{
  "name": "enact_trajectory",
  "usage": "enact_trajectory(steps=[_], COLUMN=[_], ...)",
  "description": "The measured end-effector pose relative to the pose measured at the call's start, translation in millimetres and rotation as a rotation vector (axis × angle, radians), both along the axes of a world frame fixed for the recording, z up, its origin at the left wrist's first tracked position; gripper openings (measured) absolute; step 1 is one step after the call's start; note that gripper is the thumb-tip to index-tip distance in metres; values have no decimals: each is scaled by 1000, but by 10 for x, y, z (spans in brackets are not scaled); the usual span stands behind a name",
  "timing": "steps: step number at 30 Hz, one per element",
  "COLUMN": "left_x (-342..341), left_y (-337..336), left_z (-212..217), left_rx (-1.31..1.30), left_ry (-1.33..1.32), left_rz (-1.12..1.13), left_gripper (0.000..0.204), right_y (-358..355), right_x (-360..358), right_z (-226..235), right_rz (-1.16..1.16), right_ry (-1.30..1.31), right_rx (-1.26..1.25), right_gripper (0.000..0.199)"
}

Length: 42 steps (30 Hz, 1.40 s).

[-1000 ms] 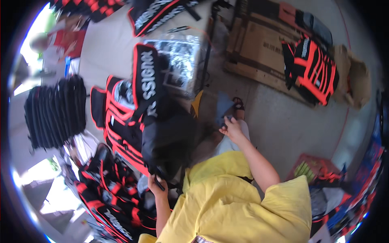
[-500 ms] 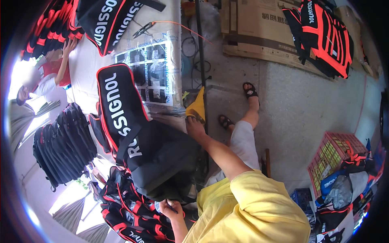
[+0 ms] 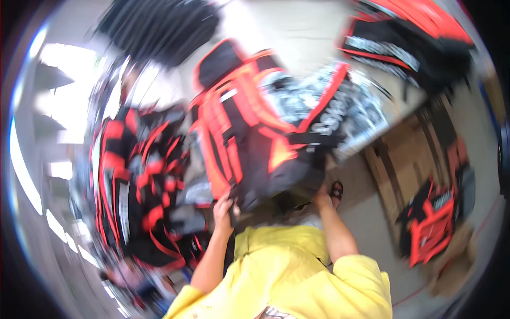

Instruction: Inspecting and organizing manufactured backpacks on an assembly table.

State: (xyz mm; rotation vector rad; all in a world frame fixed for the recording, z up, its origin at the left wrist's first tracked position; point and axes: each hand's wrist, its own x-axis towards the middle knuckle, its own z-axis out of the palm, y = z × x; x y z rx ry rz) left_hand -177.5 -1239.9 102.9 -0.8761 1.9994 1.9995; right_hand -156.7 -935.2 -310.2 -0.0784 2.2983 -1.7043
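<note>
A black fabric backpack with red-orange straps [image 3: 252, 159] lies on the pale table [image 3: 303, 32], its near end between 2 bare hands. The left hand [image 3: 223, 213] curls its fingers around a small, blurred dark item [image 3: 235, 211]; I cannot tell the right hand's [image 3: 322, 199] finger state.

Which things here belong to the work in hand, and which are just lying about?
Work in hand:
black-and-red backpack
left hand and right hand, both at its near edge

Lying about:
heap of bags, left
black stack, upper left
smaller bag on cardboard, right
</note>
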Motion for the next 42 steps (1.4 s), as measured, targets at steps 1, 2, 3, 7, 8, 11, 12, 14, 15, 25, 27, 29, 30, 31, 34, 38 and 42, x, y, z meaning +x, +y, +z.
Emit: enact_trajectory(steps=[1, 2, 3, 7, 8, 11, 12, 14, 15, 25, 27, 29, 30, 31, 34, 38, 42], left_x=[71, 137, 118, 356, 445, 680, 778, 979, 1073, 894, 779, 638, 571, 554, 495, 482, 471], left_y=[2, 50, 127, 89, 117, 323, 380, 430, 445, -25, -200, -281, -314, -325, -341, -378, -401], left_z=[7, 122, 212, 332, 312, 303, 276, 69, -6, 49, -9, -74, -107, -237, -346, -448, -519], left_rx=[-29, -30, -91, 156, 107, -21, -125, -174, -189, -540, -663, -544, -450, -461, -279, -349, -370], left_ry=[79, 106, 170, 345, 362, 447, 472, 442, 337, 260, 352, 321, 295, 297, 251, 256, 219], left_rz=[10, 32, 49, 238, 318, 574, 679, 798, 888, 703, 454, 445, 412, 393, 419, 365, 317], left_gripper=[37, 39, 41, 44, 42, 33, 32, 27, 26, 46, 73, 78, 83, 92, 93, 87, 75], right_y=[182, 387, 670, 1422, 1391, 1321, 1081, 757, 510, -1679, -1744, -1720, -1704, -1769, -1725, -2060, -2134], right_x=[-248, -331, -332, -293, -385, -568, -725, -972, -1095, -2144, -2211, -2477, -2676, -2899, -3717, -3886, -3912], right_z=[513, 1182, 1556, 3073, 3675, 4400, 4834, 5209, 5350, 4579, 4496, 4644, 4757, 5024, 5561, 5341, 4991], right_rz=[105, 187, 114, 550, 695, 670, 654, 574, 511, 286, 344, 340, 335, 235, 221, 215, -14], right_ry=[-61, -84, -261, -303, -390, -563, -545, -482, -458, -837, -931, -825, -722, -638, -202, -231, -50], right_rx=[282, 579, 552, 479, 497, 18, -125, -366, -408, 0, -44, -48, -87, -182, -107, 24, 48], right_gripper=[58, 39, 29, 34, 34, 28, 29, 40, 45, 53, 24, 19, 16, 13, 9, 11, 45])
